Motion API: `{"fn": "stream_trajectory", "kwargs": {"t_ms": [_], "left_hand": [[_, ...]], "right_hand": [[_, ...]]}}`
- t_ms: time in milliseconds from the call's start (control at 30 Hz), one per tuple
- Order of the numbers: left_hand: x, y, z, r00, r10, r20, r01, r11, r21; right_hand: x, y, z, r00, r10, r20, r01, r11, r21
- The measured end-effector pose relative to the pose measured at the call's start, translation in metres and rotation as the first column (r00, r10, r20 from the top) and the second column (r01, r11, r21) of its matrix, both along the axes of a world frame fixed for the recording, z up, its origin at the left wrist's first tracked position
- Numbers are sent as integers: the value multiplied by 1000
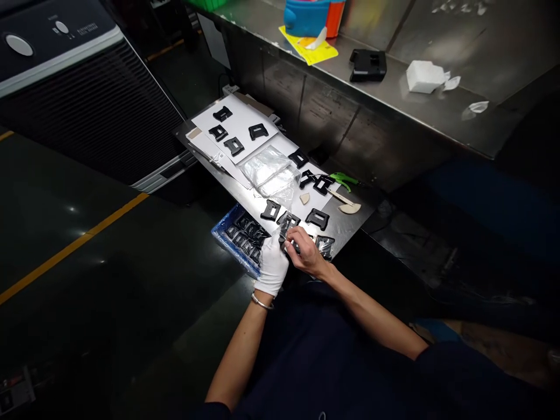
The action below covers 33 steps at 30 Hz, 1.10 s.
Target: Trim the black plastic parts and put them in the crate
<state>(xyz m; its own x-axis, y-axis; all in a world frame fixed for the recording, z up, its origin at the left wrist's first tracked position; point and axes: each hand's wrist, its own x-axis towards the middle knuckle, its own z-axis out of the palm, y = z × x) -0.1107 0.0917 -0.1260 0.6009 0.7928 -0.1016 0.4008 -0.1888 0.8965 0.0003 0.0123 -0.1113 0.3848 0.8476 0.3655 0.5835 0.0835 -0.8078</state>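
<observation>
My left hand (273, 261), in a white glove, is closed around a black plastic part in a clear bag (286, 226). Bare, with bent fingers, my right hand (306, 252) pinches the same bagged part from the other side. Both hands are over the near end of a narrow metal table (350, 224). Similar black frame-shaped parts (317, 219) lie around them, one of them bagged (325, 245) beside my right hand. Below my left hand, a blue tray (231, 248) holds several bagged black parts. A stack of clear plastic bags (273, 172) rests mid-table.
Green-handled cutters (345, 179) and a tool with a pale rounded end (349, 207) lie at the table's right edge. A steel bench (394, 105) rises behind, bearing a black block (367, 64) and white crumpled material (424, 77). A large dark machine (87, 99) stands left.
</observation>
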Motion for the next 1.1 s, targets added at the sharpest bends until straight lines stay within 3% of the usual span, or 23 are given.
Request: {"fn": "stream_trajectory", "kwargs": {"t_ms": [133, 300, 467, 667, 833, 933, 1100], "left_hand": [[-13, 17, 8, 985, -155, -82, 166, 974, 151], [-25, 15, 12, 968, -165, -188, 184, 979, 88], [-27, 2, 13, 965, -246, -87, 251, 966, 53], [-29, -8, 1, 983, -119, -137, 129, 989, 68], [-29, -6, -3, 971, -119, -209, 137, 988, 74], [-28, 0, -1, 969, -127, -214, 141, 989, 50], [-22, -2, -7, 977, -93, -191, 92, 996, -15]], "right_hand": [[-12, -2, 6, 994, -77, -82, 76, 997, -17], [-26, -1, 17, 979, -154, -131, 154, 988, -7], [-32, 0, 24, 990, -121, -70, 118, 992, -40], [-33, -9, 17, 998, -60, -30, 56, 992, -117], [-38, -12, 7, 982, -152, 108, 169, 971, -171], [-44, -13, 1, 963, -146, 224, 192, 962, -196], [-46, -11, -4, 966, -136, 220, 179, 965, -190]]}}
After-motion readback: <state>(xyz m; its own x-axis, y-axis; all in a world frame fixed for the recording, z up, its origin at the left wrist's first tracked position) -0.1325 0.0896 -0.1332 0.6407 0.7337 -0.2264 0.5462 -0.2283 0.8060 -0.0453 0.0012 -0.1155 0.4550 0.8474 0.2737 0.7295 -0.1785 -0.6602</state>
